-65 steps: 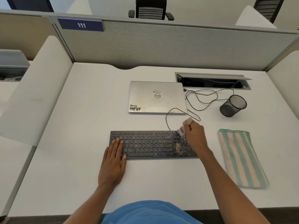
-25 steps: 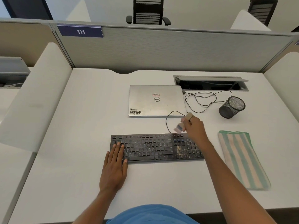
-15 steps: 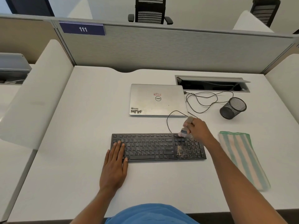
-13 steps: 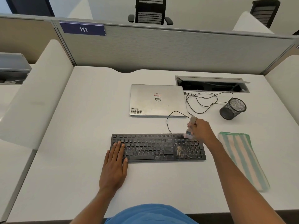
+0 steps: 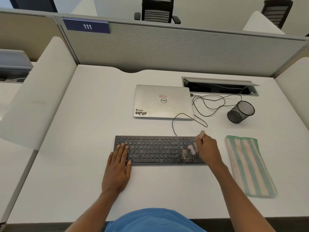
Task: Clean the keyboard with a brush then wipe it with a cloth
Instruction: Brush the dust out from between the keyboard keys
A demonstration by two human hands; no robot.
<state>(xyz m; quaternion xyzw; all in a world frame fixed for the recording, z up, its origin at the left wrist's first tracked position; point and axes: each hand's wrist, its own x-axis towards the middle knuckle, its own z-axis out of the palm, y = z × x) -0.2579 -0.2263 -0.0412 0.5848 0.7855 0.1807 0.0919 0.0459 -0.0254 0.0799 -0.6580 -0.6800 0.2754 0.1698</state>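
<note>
Right grip [image 5: 207,148] is curled round the brush [image 5: 194,146]. The handle end projects above the knuckles; the bristles, blurred, point down at the right-hand keys of the keyboard [image 5: 150,149], just left of the grip and beside a patch of grit [image 5: 186,155]. Left grip [image 5: 117,171] lies flat, fingers straight, on the keyboard's left end. The cloth [image 5: 247,166] lies on the desk [image 5: 75,181], right of the keyboard, untouched.
</note>
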